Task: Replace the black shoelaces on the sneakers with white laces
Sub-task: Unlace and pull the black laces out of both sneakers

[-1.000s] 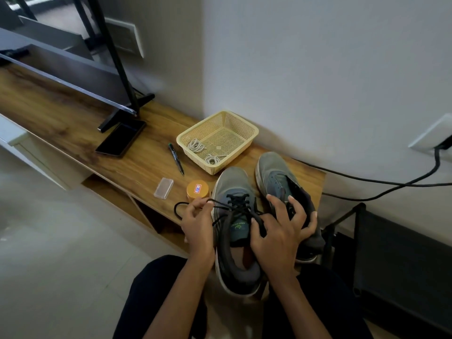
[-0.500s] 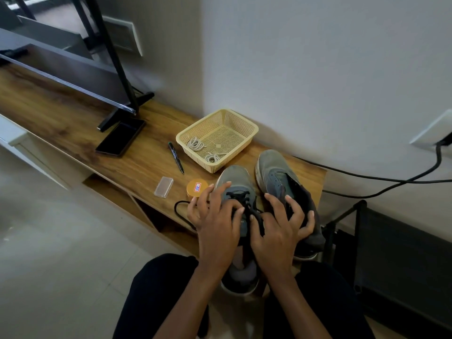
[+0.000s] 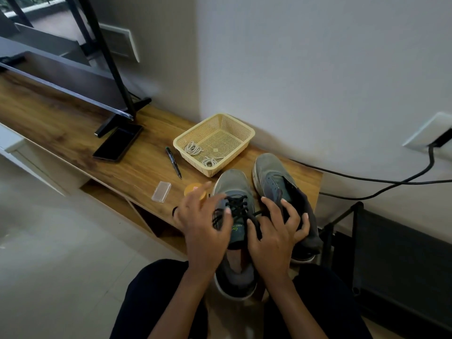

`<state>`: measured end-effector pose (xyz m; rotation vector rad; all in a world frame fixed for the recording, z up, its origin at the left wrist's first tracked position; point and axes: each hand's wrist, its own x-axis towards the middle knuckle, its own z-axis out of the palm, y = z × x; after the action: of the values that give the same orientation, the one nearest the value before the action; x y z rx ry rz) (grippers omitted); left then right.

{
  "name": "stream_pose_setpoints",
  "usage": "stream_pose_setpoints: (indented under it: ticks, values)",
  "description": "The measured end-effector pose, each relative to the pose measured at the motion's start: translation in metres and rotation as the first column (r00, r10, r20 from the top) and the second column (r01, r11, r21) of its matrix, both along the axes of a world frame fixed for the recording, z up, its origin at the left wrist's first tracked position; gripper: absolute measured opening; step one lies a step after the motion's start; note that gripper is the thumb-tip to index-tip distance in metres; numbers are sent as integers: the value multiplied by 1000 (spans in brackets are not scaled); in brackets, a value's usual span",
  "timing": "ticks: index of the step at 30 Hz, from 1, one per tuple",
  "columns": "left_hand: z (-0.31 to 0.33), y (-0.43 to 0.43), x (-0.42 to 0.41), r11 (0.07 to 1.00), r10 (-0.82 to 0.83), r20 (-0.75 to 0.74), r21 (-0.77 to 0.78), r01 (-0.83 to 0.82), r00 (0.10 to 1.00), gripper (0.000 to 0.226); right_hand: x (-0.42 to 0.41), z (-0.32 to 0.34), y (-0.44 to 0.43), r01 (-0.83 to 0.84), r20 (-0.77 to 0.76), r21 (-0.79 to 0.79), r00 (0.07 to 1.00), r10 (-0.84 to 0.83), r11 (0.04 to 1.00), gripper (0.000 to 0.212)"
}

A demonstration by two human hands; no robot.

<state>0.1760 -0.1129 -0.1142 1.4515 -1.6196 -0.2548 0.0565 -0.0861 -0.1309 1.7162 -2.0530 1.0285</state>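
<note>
Two grey sneakers stand on the wooden bench's end. The left sneaker (image 3: pixel 232 192) carries a black lace (image 3: pixel 236 206), loosened near the tongue. No lace shows on the right sneaker (image 3: pixel 271 174). My left hand (image 3: pixel 201 228) lies on the left sneaker's outer side with its thumb hooked into a black lace loop; a bit of lace sticks out left of the hand. My right hand (image 3: pixel 274 233) pins a black lace strand with its thumb while its spread fingers rest on the right sneaker. Coiled white laces (image 3: pixel 193 149) lie in a yellow basket (image 3: pixel 245 127).
On the wooden bench (image 3: pixel 73 128) lie a black pen (image 3: pixel 173 162), a clear small case (image 3: pixel 161 192), an orange round tin (image 3: pixel 193 188) and a dark phone (image 3: pixel 118 144) by a TV stand foot. A black cable (image 3: pixel 367 179) runs along the wall; a black rack (image 3: pixel 391 253) stands at right.
My left hand went from pulling the lace end out at the left onto the sneaker's laces, then slid a little left. My right hand stayed put.
</note>
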Motion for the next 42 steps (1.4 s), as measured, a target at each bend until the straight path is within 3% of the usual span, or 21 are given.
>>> stream_pose_setpoints:
  ticks: [3,6,10,12,14,16,18,20,21,29,31,34,39,42]
  values:
    - [-11,3,-9,992,-123,281,42,116,952,15,1,2,0,-3,12,-4,1000,3,1000,23]
    - [-16,0,-11,993,-104,311,92,79,945,13,0,1,0,-10,7,-11,1000,10,1000,23]
    - [-18,0,-15,999,-37,169,35,31,985,13,1,-1,1,16,5,-3,1000,-16,1000,20]
    - [-16,1,-16,998,55,-21,34,-54,998,20,1,-2,1,32,7,2,999,-32,999,20]
    - [-12,0,-14,983,184,-230,30,-182,955,25,2,-2,1,34,3,-3,999,-34,999,20]
    - [-8,-2,-9,947,317,-439,102,-304,841,24,3,-2,0,31,5,-6,999,-31,999,20]
    - [-2,-6,1,872,488,-625,308,-381,610,23,1,-3,0,37,8,-5,999,-37,999,20]
    - [2,-12,16,767,638,-668,507,-394,382,26,-1,-3,0,53,18,2,998,-53,999,21]
    - [2,-14,23,735,676,-642,547,-401,362,27,-2,-3,0,55,19,5,998,-55,998,22]
    - [-1,-1,14,803,556,-426,498,-329,714,32,2,0,1,29,12,7,999,-30,1000,23]
    - [1,4,13,874,444,-395,390,-291,804,38,2,1,2,30,14,21,999,-30,999,23]
    - [2,14,8,952,265,-227,216,-217,937,53,3,4,4,37,45,78,998,-40,996,23]
    - [-4,21,7,986,64,16,151,-66,998,29,0,18,-3,-113,30,171,994,109,979,31]
    - [-14,18,6,980,39,124,189,-63,992,27,5,22,-11,-193,8,248,980,198,949,26]
